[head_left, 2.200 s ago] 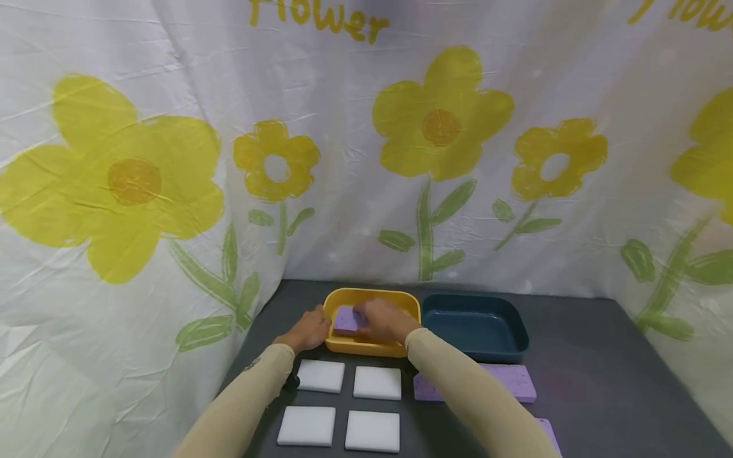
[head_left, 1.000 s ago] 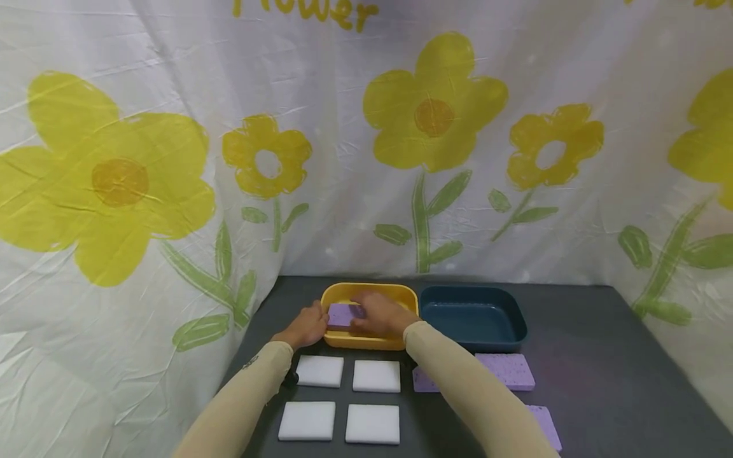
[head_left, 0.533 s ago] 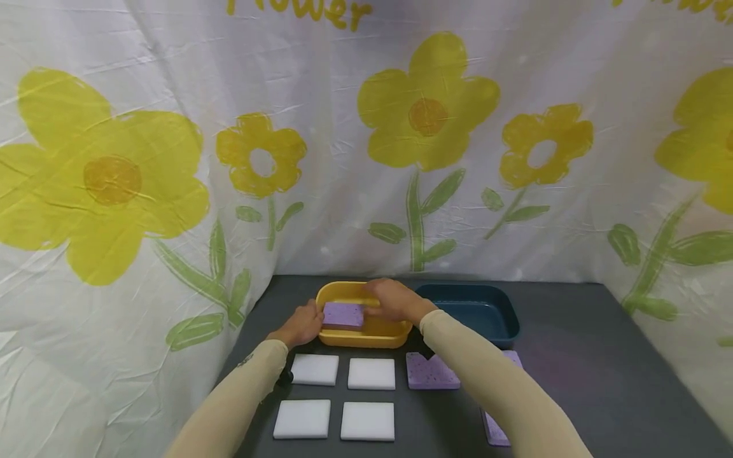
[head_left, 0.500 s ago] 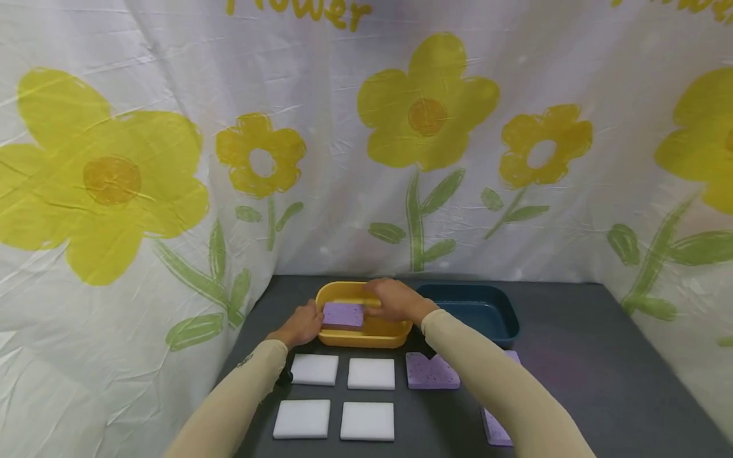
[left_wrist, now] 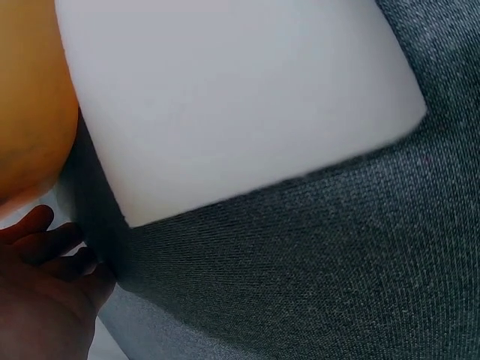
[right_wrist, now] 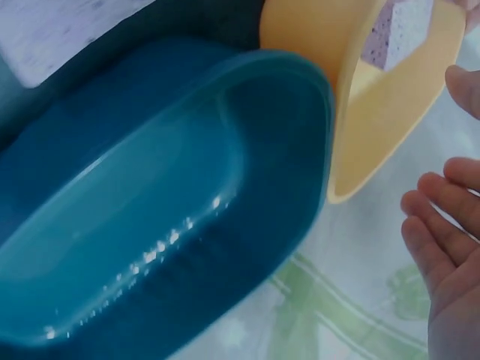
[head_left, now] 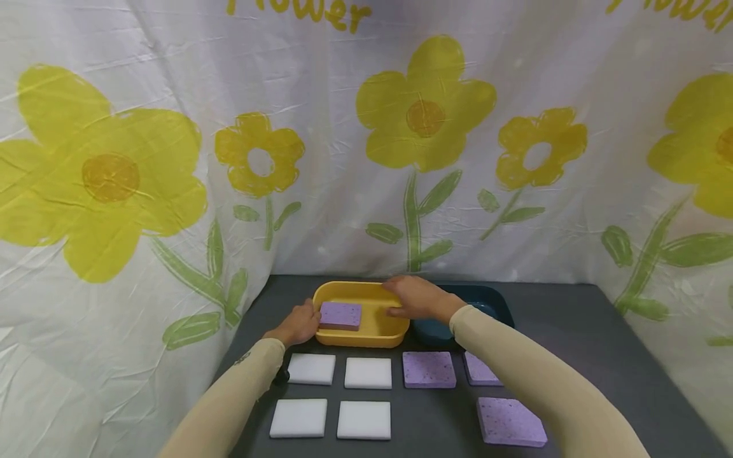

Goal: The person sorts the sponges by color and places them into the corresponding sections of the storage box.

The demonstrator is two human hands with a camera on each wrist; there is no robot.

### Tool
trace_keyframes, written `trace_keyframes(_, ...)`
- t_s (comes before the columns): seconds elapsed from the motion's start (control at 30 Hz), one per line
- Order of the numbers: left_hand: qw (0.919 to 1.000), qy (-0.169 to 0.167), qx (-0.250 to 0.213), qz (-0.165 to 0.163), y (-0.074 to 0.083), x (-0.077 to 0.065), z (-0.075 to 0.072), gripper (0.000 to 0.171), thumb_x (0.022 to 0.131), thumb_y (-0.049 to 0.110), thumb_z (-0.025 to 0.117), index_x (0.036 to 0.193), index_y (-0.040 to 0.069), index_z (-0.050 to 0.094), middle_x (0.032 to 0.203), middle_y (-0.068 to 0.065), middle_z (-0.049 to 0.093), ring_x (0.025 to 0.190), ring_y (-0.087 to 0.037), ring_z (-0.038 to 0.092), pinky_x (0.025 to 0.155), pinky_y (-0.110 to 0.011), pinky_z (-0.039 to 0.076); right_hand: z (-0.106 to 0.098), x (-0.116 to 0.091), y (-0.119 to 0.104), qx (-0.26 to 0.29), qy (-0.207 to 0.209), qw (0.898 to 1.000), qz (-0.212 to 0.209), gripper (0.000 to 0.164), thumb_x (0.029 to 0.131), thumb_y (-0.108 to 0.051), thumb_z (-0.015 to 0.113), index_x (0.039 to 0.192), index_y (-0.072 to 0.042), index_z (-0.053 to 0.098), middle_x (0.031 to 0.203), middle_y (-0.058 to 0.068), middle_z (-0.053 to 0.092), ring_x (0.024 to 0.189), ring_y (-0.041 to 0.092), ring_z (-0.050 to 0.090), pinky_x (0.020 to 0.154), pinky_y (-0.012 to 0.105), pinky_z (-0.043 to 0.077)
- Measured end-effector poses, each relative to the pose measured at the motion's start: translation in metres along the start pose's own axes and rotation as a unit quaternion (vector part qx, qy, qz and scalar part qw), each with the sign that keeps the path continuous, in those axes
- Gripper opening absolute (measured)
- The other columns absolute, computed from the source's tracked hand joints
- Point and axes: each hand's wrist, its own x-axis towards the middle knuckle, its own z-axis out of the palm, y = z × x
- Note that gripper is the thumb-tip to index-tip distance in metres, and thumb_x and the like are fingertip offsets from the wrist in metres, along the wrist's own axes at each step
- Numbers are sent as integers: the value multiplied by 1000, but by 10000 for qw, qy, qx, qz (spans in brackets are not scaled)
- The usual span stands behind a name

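Note:
A purple speckled sponge (head_left: 340,315) lies at the left end of the yellow bin (head_left: 361,341). My left hand (head_left: 299,324) touches the bin's left side; its slightly bent fingers show beside the outer wall in the left wrist view. My right hand (head_left: 420,298) is over the right end of the bin, holding nothing, with thumb and fingers spread apart. In the right wrist view the right hand's fingers (right_wrist: 442,217) are extended and apart from both containers. The dark blue bin (right_wrist: 300,150) stands against the yellow one and is partly hidden by the right arm in the head view.
Several white rectangular pads (head_left: 363,420) lie in two rows in front of the yellow bin. To their right are purple sponges, one at the back (head_left: 429,370), one at the front (head_left: 511,422), and one partly under the right sleeve (head_left: 480,369). A flower-printed curtain (head_left: 338,242) hangs behind the table.
My right hand has let go of the purple sponge, which now lies farther left in the yellow bin, and has drawn back to the right. My left hand stays at the bin's side.

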Motion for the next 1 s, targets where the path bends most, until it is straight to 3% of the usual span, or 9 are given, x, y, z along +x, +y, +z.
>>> trace_keyframes(0.2, 9999, -91, -23, 64, -2, 1, 2, 52, 116, 25, 41, 152, -13, 40, 113, -17, 63, 108, -30, 61, 104, -55, 52, -11, -18, 0, -183, -99, 9998, -18, 64, 103, -38, 78, 153, -2, 61, 151, 17, 66, 137, 36, 66, 117, 53, 51)
trace_keyframes(0.33, 9996, -71, 117, 254, -4, 1, 2, 50, 115, 23, 41, 148, -14, 42, 113, -18, 64, 110, -31, 62, 102, -59, 50, -19, -31, -3, -315, -118, 9994, -113, 65, 102, -38, 79, 152, 0, 61, 151, 19, 66, 136, 36, 66, 115, 52, 52)
trace_keyframes(0.47, 9994, -141, 59, 312, -11, 9, 4, 53, 116, 24, 39, 151, -16, 40, 110, -18, 63, 106, -30, 61, 97, -53, 52, -25, -48, -8, -393, -125, 9991, -31, 66, 101, -38, 80, 152, 0, 62, 151, 19, 66, 135, 38, 67, 112, 52, 55)
trace_keyframes(0.67, 9994, -160, 42, 307, -10, 7, 2, 55, 116, 26, 41, 151, -17, 39, 114, -20, 64, 107, -29, 62, 98, -54, 52, -21, -71, -13, -346, -281, 9989, 113, 67, 101, -38, 80, 155, -4, 60, 154, 19, 64, 138, 38, 65, 111, 53, 55)
trace_keyframes(0.73, 9996, -167, -43, 238, -4, 0, -1, 54, 115, 24, 41, 151, -16, 38, 114, -20, 65, 107, -30, 62, 99, -56, 51, -20, -79, -16, -319, -338, 9988, 145, 67, 101, -39, 80, 155, -5, 59, 155, 18, 63, 139, 37, 64, 112, 52, 55)
trace_keyframes(1.0, 9998, -109, 16, 167, -1, -2, -2, 52, 117, 23, 39, 152, -14, 38, 115, -17, 63, 107, -27, 61, 101, -53, 52, -8, -107, -30, -471, -100, 9987, -189, 64, 99, -36, 83, 150, -4, 64, 148, 15, 68, 134, 33, 68, 109, 49, 57)
